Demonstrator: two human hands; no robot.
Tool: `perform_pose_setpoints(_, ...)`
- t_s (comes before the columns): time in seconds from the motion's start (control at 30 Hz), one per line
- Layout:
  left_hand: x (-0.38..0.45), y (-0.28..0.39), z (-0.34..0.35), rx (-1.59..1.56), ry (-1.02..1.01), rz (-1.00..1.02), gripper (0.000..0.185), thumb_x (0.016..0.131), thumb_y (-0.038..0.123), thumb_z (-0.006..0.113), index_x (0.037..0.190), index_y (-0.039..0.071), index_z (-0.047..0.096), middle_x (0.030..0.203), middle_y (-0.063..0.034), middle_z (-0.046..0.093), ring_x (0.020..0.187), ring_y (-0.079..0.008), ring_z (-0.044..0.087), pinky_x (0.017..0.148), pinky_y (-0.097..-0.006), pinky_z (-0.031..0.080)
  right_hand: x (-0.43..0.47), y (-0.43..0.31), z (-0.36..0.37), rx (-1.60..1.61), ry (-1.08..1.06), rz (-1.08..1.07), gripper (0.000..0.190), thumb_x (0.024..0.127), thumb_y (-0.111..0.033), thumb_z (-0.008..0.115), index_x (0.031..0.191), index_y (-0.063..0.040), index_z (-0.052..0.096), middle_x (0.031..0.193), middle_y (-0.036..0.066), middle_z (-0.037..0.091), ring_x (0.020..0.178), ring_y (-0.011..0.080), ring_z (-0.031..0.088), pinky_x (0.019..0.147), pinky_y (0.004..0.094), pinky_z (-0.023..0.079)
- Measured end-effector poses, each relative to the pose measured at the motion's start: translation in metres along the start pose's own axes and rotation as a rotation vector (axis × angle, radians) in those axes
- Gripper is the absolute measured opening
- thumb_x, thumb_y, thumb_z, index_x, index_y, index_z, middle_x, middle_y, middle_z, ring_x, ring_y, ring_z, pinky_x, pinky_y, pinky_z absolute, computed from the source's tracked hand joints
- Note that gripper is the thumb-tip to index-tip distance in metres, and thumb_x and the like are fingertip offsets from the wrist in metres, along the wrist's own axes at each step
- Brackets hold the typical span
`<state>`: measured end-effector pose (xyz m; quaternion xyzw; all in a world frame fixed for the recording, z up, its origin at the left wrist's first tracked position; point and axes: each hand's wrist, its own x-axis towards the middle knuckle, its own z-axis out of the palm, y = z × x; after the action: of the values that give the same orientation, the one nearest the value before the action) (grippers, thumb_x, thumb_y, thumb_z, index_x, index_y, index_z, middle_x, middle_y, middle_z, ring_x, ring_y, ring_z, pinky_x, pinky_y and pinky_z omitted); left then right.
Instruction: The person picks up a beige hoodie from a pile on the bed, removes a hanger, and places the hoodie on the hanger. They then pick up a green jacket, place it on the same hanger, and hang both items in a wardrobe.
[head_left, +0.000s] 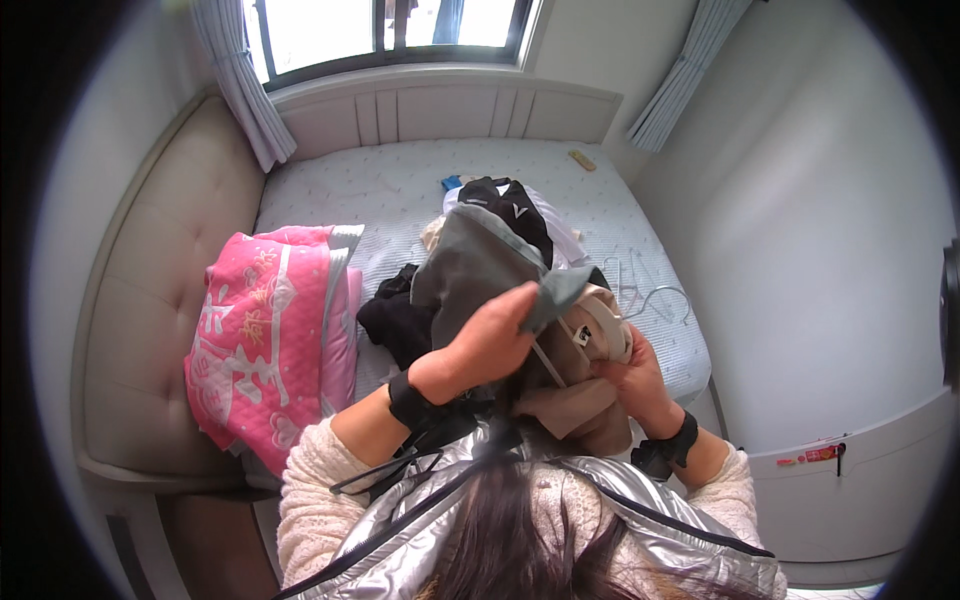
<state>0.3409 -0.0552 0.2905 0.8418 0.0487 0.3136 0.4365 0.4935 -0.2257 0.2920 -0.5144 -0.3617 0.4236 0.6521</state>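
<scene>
My left hand (487, 337) is closed on the edge of a grey-green and brown garment (480, 262), and a flap of its fabric sticks out past the fingers. The beige collar part (600, 322), with a small label bearing writing, is pinched by my right hand (641, 382). Brown cloth hangs down between both hands towards my lap. Under and behind this garment lie other clothes: a black one (394, 311) at its left, and a black one with a white mark (517, 214) on top of white cloth (559, 232).
The clothes lie on a bed with a pale patterned cover (337, 187). A folded pink quilt (255, 322) stands at the left by the padded headboard (142, 322). Clothes hangers (664, 292) lie near the right edge. A small yellowish object (582, 160) rests at the far right corner.
</scene>
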Motion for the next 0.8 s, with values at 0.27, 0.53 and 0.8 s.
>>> perform_pose_setpoints(0.27, -0.008, 0.006, -0.011, 0.218, -0.043, -0.026, 0.040, 0.065, 0.002, 0.057, 0.104, 0.001, 0.046, 0.096, -0.0197, 0.052, 0.091, -0.0409, 0.053, 0.077, -0.0427, 0.046, 0.000, -0.003, -0.002, -0.046, -0.023, 0.001, 0.041, 0.071, 0.012, 0.058, 0.109, -0.005, 0.055, 0.100, 0.001, 0.062, 0.092, 0.0106, 0.058, 0.082, 0.0259, 0.048)
perform_pose_setpoints(0.53, 0.003, 0.013, -0.020, 0.512, 0.237, 0.163, 0.072, 0.058, 0.008, 0.068, 0.125, 0.006, 0.042, 0.120, -0.0128, 0.046, 0.123, -0.0307, 0.037, 0.106, -0.0437, 0.024, -0.002, 0.002, -0.010, -0.141, -0.104, -0.037, 0.039, 0.071, 0.010, 0.063, 0.107, -0.004, 0.057, 0.099, 0.001, 0.062, 0.091, 0.0095, 0.058, 0.081, 0.0253, 0.047)
perform_pose_setpoints(0.8, 0.004, 0.007, -0.030, 0.550, 0.029, 0.164, 0.052, 0.058, 0.020, 0.077, 0.103, 0.008, 0.054, 0.097, -0.0072, 0.056, 0.101, -0.0278, 0.049, 0.099, -0.0411, 0.030, -0.002, -0.001, 0.004, -0.207, -0.186, -0.006, 0.030, 0.073, 0.007, 0.059, 0.101, -0.003, 0.058, 0.095, 0.000, 0.054, 0.090, 0.0070, 0.050, 0.080, 0.0235, 0.043)
